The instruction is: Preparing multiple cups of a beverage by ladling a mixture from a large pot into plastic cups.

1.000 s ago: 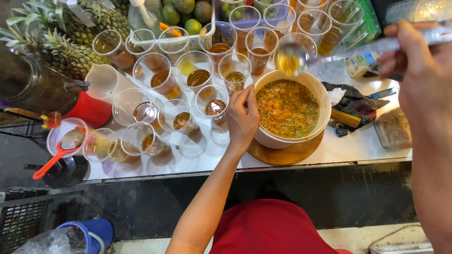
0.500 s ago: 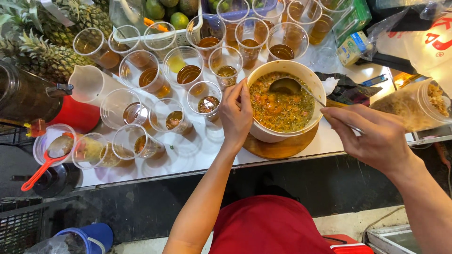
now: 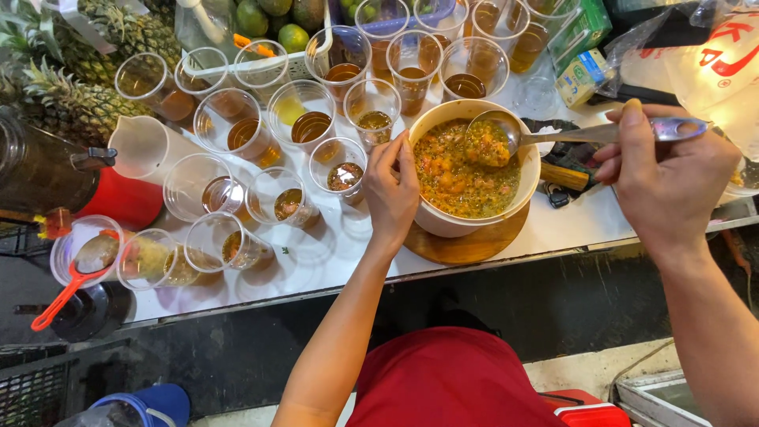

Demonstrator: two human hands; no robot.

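The round cream bowl (image 3: 474, 217) stands on a wooden board (image 3: 466, 247) near the front edge of the white counter (image 3: 332, 257). The left hand (image 3: 391, 190) is closed on the bowl's rim. The right hand (image 3: 668, 178) grips a shiny metal ladle (image 3: 545, 136), its scoop full over the chunky orange mix. Clear plastic cups (image 3: 304, 119) crowd the left side, with little free room.

Pineapples (image 3: 75, 75) are piled at the upper left of the frame, with green limes (image 3: 273, 20) seen at the top. A red-and-white jug (image 3: 130, 178) is placed at the left, and an orange strainer (image 3: 63, 289) is laid lower left.
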